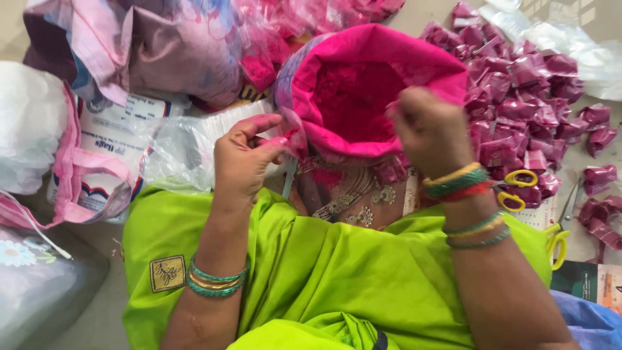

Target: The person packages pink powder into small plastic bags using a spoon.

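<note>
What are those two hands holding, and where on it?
The left hand pinches a small clear packet at its top edge. The right hand is closed at the rim of the pink powder bag.

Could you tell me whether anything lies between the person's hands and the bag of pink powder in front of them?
Nothing visible does. The left hand pinches a small clear packet right at the rim of the pink powder bag, and the right hand is at the rim on the other side.
</note>
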